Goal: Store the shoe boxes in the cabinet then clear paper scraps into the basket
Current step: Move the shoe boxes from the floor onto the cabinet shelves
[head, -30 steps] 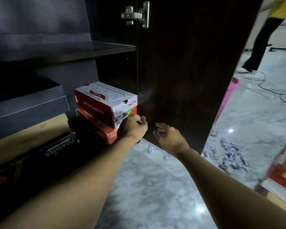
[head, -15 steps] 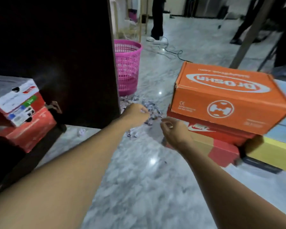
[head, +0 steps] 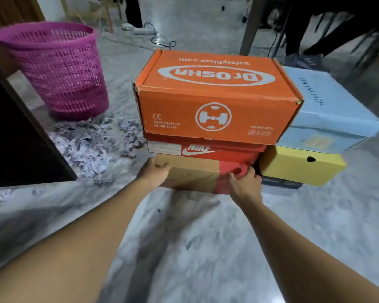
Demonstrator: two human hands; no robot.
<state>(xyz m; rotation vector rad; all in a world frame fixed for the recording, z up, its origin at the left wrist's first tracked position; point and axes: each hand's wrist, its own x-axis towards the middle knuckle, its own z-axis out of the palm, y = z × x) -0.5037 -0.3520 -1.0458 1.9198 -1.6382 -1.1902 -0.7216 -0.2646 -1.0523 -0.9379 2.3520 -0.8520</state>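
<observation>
A stack of three shoe boxes stands on the marble floor: an orange Dr.OSHA box (head: pixel 214 101) on top, a red Nike box (head: pixel 228 150) under it, and a brown and red box (head: pixel 195 173) at the bottom. My left hand (head: pixel 153 173) grips the bottom box's left corner. Its right end, the red part, is gripped by my right hand (head: pixel 245 182). A pile of paper scraps (head: pixel 92 147) lies on the floor left of the stack, in front of the pink basket (head: pixel 59 68).
To the right, a light blue box (head: pixel 324 112) sits on a yellow box (head: pixel 298 169) over a dark blue one (head: pixel 280 185). The dark cabinet door (head: pixel 15 149) juts in at left. Cables (head: pixel 160 40), a table leg (head: pixel 249 25) and people's legs (head: pixel 131 12) are behind.
My view swung from the cabinet's red boxes to the floor stack. Both hands moved forward and took hold of the bottom box's two ends.
</observation>
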